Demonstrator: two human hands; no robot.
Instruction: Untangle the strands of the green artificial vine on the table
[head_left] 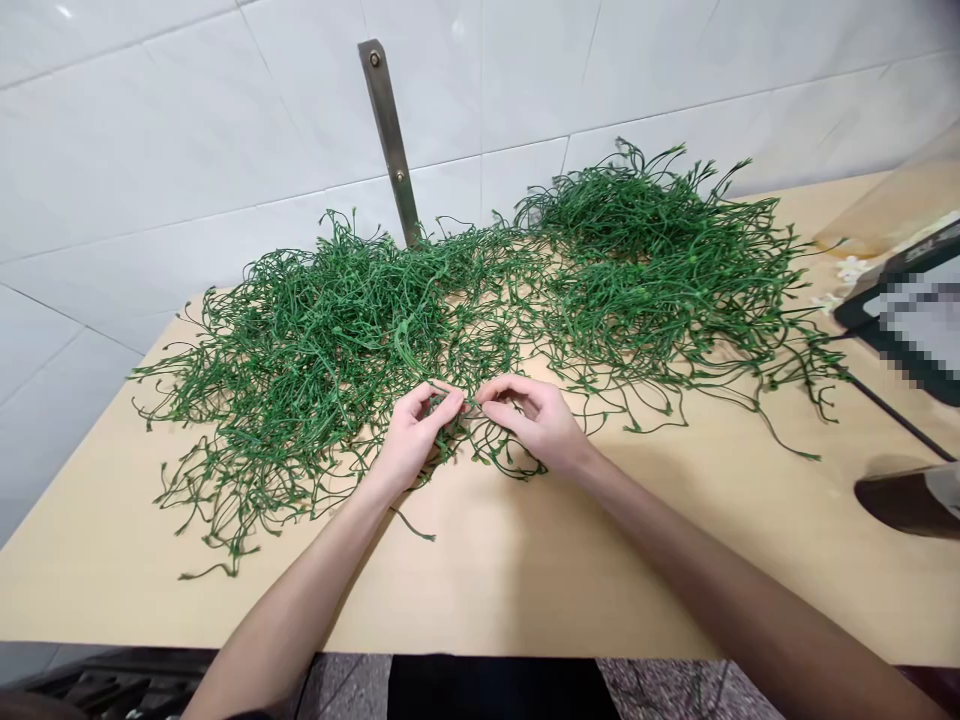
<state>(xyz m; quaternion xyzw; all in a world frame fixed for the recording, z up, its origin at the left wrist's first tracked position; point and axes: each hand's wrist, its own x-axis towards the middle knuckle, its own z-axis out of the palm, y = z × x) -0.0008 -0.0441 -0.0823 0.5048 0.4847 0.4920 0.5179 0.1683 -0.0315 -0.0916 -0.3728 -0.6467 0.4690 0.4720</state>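
Thin green plastic stems point(322, 340) with small forked tips lie tangled in a wide heap in front of me. Another thick pile of the same green stems point(645, 260) spreads to the right. My left hand point(412, 430) is closed in a pinch on a green stem at the heap's near edge. Close beside it, my right hand point(544, 425) pinches with thumb and forefinger at the same stem, the fingertips of both hands almost touching. The fingers hide most of the held piece. Several loose stems lie under and around both hands.
The heap rests on a light wooden table point(450, 580) against a white tiled wall point(510, 80). A metal bracket point(390, 140) rises behind it. At right are a dark-framed object point(915, 300), partly blurred, small white flowers point(853, 268) and a dark brown rounded object point(900, 500).
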